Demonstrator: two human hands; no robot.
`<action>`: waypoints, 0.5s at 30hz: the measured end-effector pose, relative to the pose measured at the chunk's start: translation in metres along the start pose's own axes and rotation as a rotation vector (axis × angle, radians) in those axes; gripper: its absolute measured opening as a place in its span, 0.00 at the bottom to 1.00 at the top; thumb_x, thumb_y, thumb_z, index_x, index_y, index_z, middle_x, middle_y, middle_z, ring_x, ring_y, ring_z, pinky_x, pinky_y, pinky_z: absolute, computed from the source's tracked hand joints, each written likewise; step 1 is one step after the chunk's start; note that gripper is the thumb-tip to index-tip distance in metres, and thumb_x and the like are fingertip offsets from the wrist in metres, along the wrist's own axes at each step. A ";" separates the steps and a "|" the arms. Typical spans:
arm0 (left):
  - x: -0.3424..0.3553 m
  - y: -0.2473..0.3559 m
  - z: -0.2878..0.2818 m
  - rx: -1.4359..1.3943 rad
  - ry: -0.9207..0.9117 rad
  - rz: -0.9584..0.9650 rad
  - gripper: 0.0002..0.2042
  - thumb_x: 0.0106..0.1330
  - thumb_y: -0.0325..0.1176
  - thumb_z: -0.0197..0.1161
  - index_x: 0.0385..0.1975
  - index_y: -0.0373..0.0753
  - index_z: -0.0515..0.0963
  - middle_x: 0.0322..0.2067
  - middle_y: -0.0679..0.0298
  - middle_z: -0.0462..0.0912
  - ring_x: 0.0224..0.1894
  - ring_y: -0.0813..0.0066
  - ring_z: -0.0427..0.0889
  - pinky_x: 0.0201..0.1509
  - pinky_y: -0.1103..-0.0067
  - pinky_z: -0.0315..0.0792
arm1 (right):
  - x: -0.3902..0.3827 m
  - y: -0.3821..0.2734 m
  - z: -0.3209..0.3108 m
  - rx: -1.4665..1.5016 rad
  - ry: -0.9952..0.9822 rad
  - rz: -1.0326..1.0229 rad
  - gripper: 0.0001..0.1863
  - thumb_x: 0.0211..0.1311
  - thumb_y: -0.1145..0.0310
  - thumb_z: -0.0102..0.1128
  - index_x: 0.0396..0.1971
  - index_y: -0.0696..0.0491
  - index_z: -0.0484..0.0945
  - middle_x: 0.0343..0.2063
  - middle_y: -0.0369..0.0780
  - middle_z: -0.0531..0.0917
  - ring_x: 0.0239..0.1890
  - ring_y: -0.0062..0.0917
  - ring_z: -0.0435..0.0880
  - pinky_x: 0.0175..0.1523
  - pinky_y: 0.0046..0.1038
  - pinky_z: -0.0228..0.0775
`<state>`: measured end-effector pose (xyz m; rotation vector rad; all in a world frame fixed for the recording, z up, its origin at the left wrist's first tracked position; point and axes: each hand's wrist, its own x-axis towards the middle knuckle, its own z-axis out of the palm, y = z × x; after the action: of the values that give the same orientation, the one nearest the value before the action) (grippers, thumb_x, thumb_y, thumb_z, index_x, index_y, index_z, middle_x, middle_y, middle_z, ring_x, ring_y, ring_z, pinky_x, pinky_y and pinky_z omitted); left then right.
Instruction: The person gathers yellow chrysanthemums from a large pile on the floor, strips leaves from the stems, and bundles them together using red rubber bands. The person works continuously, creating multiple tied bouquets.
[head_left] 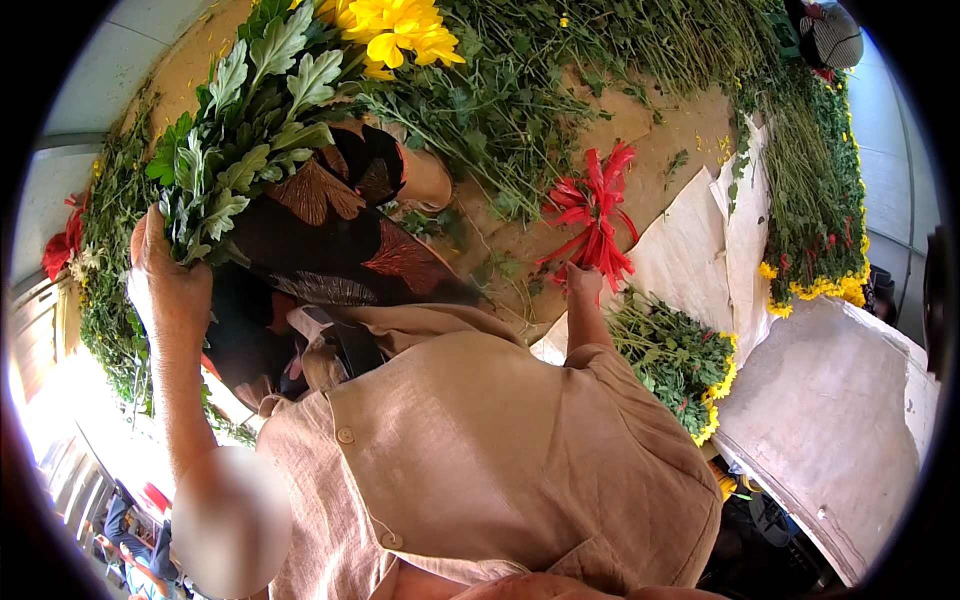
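My left hand is closed round the lower part of a bunch of yellow chrysanthemums. The broad green leaves fan out above that hand, and the yellow blooms point away from me at the top. The cut ends of the stems are hidden. My right hand is closed at the near end of a bundle of red plastic strips. These strips spread out over the brown ground, and the fingertips are partly lost among them.
Loose green stems lie heaped beyond my legs. Stacked yellow-flowered bunches line the right side, with a smaller pile by my right elbow. White sheeting and a grey-white board lie at right. A person shows at lower left.
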<state>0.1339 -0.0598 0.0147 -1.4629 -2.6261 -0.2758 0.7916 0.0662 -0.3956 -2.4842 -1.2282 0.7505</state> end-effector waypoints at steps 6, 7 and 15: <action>-0.005 -0.008 0.001 0.006 0.003 0.013 0.39 0.48 0.21 0.65 0.68 0.37 0.69 0.60 0.49 0.78 0.55 0.46 0.83 0.57 0.62 0.79 | -0.030 -0.030 -0.010 -0.191 0.200 -0.187 0.21 0.48 0.64 0.78 0.37 0.62 0.82 0.24 0.43 0.86 0.25 0.30 0.87 0.34 0.35 0.79; -0.003 -0.006 0.001 -0.003 -0.007 0.000 0.39 0.48 0.21 0.65 0.68 0.37 0.69 0.60 0.49 0.78 0.55 0.46 0.83 0.57 0.62 0.79 | -0.029 -0.026 -0.014 -0.101 0.150 -0.140 0.21 0.48 0.64 0.78 0.38 0.62 0.83 0.24 0.44 0.87 0.26 0.31 0.87 0.36 0.35 0.79; -0.004 -0.011 0.005 -0.030 0.014 0.023 0.37 0.49 0.21 0.64 0.67 0.35 0.69 0.61 0.47 0.77 0.57 0.45 0.82 0.59 0.63 0.77 | -0.039 -0.036 -0.045 0.161 -0.123 0.119 0.16 0.51 0.61 0.76 0.31 0.59 0.88 0.29 0.44 0.89 0.29 0.30 0.87 0.39 0.34 0.78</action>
<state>0.1264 -0.0674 0.0082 -1.4935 -2.6042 -0.3230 0.7737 0.0560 -0.3292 -2.4267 -1.0206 1.0040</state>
